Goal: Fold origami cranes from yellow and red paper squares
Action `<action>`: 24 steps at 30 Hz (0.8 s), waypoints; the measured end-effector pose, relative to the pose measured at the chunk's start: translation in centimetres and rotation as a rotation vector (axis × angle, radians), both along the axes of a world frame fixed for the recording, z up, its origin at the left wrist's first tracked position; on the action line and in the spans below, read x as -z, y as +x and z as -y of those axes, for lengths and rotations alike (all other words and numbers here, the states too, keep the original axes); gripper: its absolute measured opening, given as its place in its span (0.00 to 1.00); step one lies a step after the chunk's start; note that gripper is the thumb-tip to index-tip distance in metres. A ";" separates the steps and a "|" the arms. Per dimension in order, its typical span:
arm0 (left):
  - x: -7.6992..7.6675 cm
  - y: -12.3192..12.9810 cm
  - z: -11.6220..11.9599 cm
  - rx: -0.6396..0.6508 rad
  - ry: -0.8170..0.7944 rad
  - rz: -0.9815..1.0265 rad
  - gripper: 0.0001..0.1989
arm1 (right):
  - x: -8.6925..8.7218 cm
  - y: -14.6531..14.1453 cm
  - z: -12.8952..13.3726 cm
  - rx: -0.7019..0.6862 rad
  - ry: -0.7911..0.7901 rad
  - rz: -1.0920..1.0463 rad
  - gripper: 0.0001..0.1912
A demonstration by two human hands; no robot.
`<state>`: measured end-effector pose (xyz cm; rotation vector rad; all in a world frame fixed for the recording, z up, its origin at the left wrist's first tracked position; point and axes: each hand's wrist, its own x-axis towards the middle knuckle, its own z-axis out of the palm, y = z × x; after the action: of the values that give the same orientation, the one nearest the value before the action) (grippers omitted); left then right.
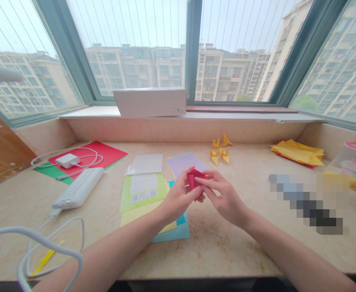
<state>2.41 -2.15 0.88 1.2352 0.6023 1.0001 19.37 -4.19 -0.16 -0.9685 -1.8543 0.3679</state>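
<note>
Between my two hands is a small piece of folded red paper (193, 182), held above the sill in the middle of the view. My left hand (182, 190) grips it from the left, with the thumb across its lower front. From the right, my right hand (218, 186) pinches its edge with the fingers close together. Part of the red paper is hidden behind the fingers. Just beyond my hands lies a purple sheet (185, 162). Several small yellow folded-paper cranes (219, 152) stand farther back, slightly right.
Coloured paper and packets (144, 192) lie left of my hands. Farther left are a white power bank (78, 188), a charger (68, 160) on red and green sheets, and looping cables (52, 247). Yellow paper (299, 152), a clear tub (352, 162) and a blurred-out object (305, 202) are at right.
</note>
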 end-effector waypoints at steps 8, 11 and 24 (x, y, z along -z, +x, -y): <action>-0.1 -0.3 -0.1 0.072 -0.131 0.117 0.35 | 0.2 0.4 -0.8 0.097 -0.007 -0.126 0.13; 0.0 -0.4 -0.2 0.085 -0.144 0.165 0.34 | -0.3 1.1 -0.8 0.163 0.088 0.050 0.13; -0.4 -0.4 -0.6 -0.031 -0.041 0.057 0.30 | -2.2 2.8 -0.3 0.040 0.394 0.593 0.09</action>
<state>2.01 -1.58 1.32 1.1601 0.5964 1.0410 22.22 -3.85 2.05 -0.8904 -2.3116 -0.3434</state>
